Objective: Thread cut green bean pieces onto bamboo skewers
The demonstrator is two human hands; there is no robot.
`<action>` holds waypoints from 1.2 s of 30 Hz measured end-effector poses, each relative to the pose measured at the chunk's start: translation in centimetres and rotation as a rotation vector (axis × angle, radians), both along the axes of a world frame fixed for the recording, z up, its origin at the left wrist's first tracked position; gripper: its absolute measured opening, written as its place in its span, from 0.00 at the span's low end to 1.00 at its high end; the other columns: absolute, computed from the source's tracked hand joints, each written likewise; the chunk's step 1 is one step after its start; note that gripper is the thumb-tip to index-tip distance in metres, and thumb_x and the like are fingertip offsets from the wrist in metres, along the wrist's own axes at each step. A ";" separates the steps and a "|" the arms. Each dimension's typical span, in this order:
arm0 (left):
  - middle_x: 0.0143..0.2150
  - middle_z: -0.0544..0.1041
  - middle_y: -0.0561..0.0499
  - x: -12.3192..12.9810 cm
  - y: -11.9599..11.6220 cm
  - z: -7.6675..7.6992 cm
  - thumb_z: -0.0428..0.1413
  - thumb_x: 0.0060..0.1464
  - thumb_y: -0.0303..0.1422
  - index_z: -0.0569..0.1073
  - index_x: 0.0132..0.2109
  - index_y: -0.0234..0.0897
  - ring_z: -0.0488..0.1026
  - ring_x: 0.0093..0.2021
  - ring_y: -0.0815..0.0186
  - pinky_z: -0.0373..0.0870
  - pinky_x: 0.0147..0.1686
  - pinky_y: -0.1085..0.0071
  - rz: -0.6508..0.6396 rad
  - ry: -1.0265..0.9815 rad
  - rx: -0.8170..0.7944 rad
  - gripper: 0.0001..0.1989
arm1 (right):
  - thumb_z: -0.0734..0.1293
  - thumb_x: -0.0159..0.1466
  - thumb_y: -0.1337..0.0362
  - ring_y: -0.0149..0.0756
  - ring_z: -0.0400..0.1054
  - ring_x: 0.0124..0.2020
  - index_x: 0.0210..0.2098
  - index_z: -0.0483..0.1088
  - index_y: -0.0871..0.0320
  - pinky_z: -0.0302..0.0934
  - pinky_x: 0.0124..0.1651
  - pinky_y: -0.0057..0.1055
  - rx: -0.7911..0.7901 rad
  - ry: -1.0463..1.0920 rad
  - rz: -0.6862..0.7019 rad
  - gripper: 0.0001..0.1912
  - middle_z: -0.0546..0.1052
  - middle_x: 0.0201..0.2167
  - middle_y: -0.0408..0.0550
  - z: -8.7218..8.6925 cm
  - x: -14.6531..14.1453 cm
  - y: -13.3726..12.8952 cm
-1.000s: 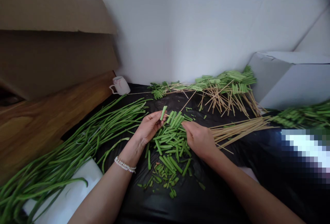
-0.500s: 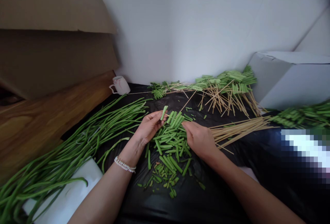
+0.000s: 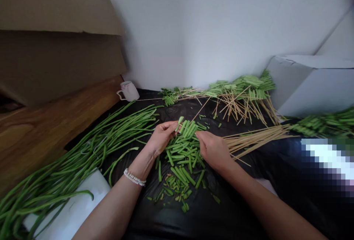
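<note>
Between my hands, several green bean pieces (image 3: 188, 128) sit side by side on a thin skewer. My left hand (image 3: 163, 135) pinches one more bean piece (image 3: 179, 122) at the skewer's left end. On the right, my right hand (image 3: 212, 148) is closed at the other end of the row; the skewer inside the fist is hidden. Below both hands lies a loose pile of cut bean pieces (image 3: 184, 155), with smaller scraps (image 3: 177, 188) nearer me on the black plastic sheet (image 3: 166, 221).
Long uncut beans (image 3: 83, 151) spread at left over a white board (image 3: 85, 195). Bare skewers (image 3: 257, 138) lie at right. Filled skewers (image 3: 243, 85) are heaped at the back. A mug (image 3: 129, 91), a cardboard box (image 3: 61, 55) and a white box (image 3: 312, 81) stand around.
My left hand has moved slightly right, bringing its bean piece closer to the row on the skewer. My right hand has hardly moved.
</note>
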State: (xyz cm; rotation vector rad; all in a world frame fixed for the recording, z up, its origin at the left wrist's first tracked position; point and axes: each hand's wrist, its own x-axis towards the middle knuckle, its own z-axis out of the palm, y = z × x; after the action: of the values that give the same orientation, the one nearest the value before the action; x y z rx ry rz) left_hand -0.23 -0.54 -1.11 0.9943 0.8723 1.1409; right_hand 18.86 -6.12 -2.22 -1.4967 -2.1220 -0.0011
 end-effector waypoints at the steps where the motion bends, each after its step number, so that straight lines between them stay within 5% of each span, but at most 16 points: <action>1: 0.32 0.79 0.49 0.0 0.0 0.0 0.67 0.41 0.36 0.80 0.36 0.32 0.72 0.31 0.72 0.67 0.36 0.75 -0.003 0.001 -0.001 0.14 | 0.54 0.67 0.68 0.34 0.71 0.41 0.42 0.71 0.57 0.58 0.43 0.26 0.000 -0.001 0.000 0.15 0.78 0.39 0.49 0.0 0.0 0.0; 25: 0.28 0.75 0.52 0.3 -0.4 0.2 0.67 0.41 0.40 0.76 0.31 0.33 0.71 0.28 0.72 0.66 0.32 0.76 -0.013 0.106 0.037 0.15 | 0.54 0.67 0.68 0.33 0.70 0.34 0.43 0.72 0.57 0.56 0.35 0.26 0.070 -0.040 -0.007 0.16 0.77 0.34 0.47 0.1 0.1 0.0; 36: 0.29 0.76 0.52 0.6 -0.4 0.4 0.65 0.43 0.40 0.72 0.37 0.35 0.72 0.29 0.69 0.65 0.31 0.73 0.172 0.368 0.256 0.17 | 0.55 0.66 0.69 0.33 0.71 0.33 0.46 0.72 0.57 0.58 0.36 0.26 0.177 -0.073 -0.066 0.16 0.78 0.34 0.47 0.2 0.8 0.4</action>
State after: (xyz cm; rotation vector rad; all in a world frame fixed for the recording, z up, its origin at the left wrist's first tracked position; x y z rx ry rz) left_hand 0.38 -0.93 -0.71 1.3907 1.1407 1.2571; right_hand 19.68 -5.73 -2.00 -1.4802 -2.0676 -0.2645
